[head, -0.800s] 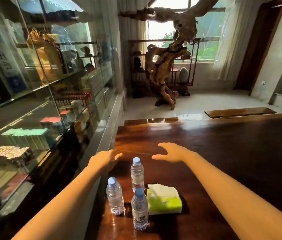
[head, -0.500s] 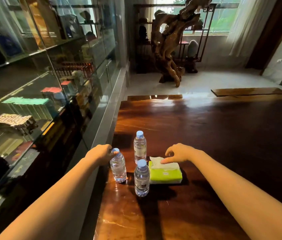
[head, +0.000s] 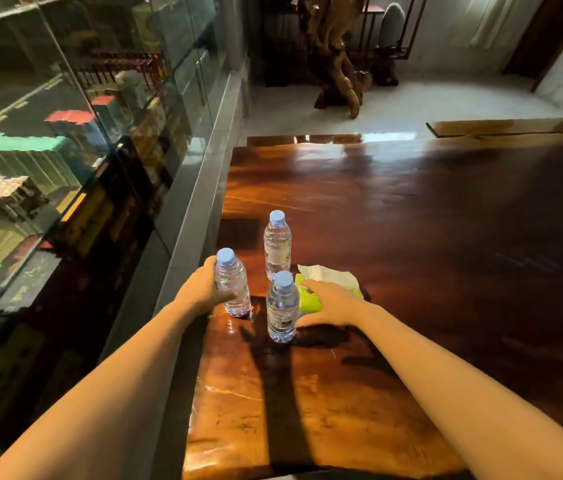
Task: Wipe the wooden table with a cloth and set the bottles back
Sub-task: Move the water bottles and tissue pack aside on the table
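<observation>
Clearing space for wiping, the left hand (head: 200, 289) wraps a clear blue-capped plastic bottle (head: 232, 284) while the right hand (head: 328, 303) closes loosely around the nearest bottle (head: 282, 306) beside the green tissue pack (head: 307, 299).

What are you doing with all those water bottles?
A person is getting ready to wipe the wooden table. The left hand is wrapped around the left bottle, which stands near the table's edge. The right hand rests on the green tissue pack, right beside the nearest bottle. The far bottle stands untouched behind them. Nothing has been cleared off or wiped yet.
</observation>
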Demonstrator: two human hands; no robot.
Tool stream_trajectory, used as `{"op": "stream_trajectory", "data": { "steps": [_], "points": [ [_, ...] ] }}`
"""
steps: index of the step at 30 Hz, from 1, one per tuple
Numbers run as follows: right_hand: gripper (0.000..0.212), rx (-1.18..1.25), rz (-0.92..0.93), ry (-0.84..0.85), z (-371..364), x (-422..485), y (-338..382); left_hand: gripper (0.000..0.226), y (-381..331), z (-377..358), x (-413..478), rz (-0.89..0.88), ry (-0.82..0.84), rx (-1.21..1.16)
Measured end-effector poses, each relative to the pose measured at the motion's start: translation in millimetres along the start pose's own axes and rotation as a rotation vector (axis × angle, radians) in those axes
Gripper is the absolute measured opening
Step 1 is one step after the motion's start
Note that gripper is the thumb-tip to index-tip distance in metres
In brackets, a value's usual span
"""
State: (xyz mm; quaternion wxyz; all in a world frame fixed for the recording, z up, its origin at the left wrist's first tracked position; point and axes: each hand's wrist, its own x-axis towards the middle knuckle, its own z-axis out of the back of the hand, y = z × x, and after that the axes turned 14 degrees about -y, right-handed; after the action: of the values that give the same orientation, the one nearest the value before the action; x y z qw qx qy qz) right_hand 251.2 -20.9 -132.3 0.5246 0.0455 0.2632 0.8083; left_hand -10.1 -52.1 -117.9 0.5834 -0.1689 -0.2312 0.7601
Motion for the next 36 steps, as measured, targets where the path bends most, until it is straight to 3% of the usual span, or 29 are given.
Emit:
{"op": "stream_trajectory", "data": {
  "steps": [2,7,11,14,26,32,36],
  "points": [
    [0.096,0.127,-0.007,-0.063,-12,4,4,0.057,2,-9,1,0.042,-0.048,-0.106],
    [0.084,0.401,-0.042,-0.2,-40,14,16,0.074,17,-32,9,0.11,-0.09,-0.234],
    [0.086,0.523,-0.108,-0.278,-56,20,19,0.073,23,-47,10,0.125,-0.147,-0.345],
    [0.074,0.596,-0.127,-0.313,-65,21,21,0.071,26,-52,12,0.143,-0.162,-0.401],
    [0.059,0.673,-0.208,-0.438,-64,-6,25,0.075,23,-37,-8,-0.042,-0.128,-0.324],
    [0.04,0.656,-0.237,-0.556,-39,-43,10,0.077,-8,-25,-28,-0.137,-0.072,-0.377],
    [0.044,0.647,-0.297,-0.614,-20,-75,-10,0.076,-45,-29,-39,-0.229,-0.012,-0.412]
  ]
}}
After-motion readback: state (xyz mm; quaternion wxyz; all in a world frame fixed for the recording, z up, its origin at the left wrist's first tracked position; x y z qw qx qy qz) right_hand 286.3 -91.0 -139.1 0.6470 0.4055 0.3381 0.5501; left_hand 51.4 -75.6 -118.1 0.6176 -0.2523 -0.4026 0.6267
